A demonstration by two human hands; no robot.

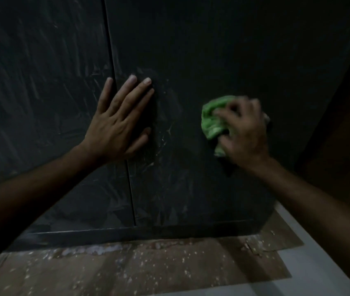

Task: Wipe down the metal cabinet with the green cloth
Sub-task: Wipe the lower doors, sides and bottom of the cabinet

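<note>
- We see the left hand (119, 120) reaching up and forward, palm flat on the dark metal cabinet (201, 50), fingers straight and spread across the seam (123, 129) between its two doors; its grip is fully open and holds nothing.
- The right hand (243, 131) reaches in from the lower right, fingers curled round a bunched green cloth (212, 120), pressing it against the right door.
- The right hand is blurred, so we cannot make out each finger; it covers much of the cloth.
- Streaks and smears mark the doors. Below, speckled brown sheets (148, 268) lie on the floor.
</note>
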